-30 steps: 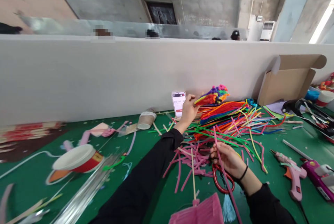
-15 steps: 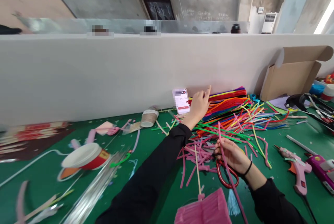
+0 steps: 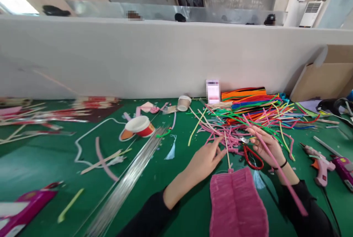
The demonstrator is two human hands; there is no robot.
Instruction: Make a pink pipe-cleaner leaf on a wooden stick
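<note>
Pale partition (image 3: 132,56) runs behind a green table (image 3: 154,167), and from where I stand the tabletop looks thoroughly cluttered. A phone (image 3: 213,92) leans upright against the partition, beside heaped coloured strips (image 3: 244,95).

At the near edge is a ribbed pink panel (image 3: 239,202), with a thin stick (image 3: 228,160) pointing away from its top edge toward a scatter of short pink pieces (image 3: 234,141). The person's left hand (image 3: 202,161) is right by that stick, thumb and forefinger parted; I can't tell whether they touch it. The right hand (image 3: 266,145) pinches a long pink strip (image 3: 284,177) between thumb and fingers, its lower end slanting out over the sleeve. Red-handled scissors (image 3: 245,153) lie just beside that hand, and I can't make out whether any finger rests on them.

What would worry me is the crowding. A careless sweep of the left hand could knock the stick and twist the panel askew. The strip's long tail could catch on the sleeve and bend. Those scissors sit near enough to nick a finger if someone reached without looking. Off to the right, the glue gun (image 3: 321,165) could burn, if hot; its cord could snag an elbow.
</note>
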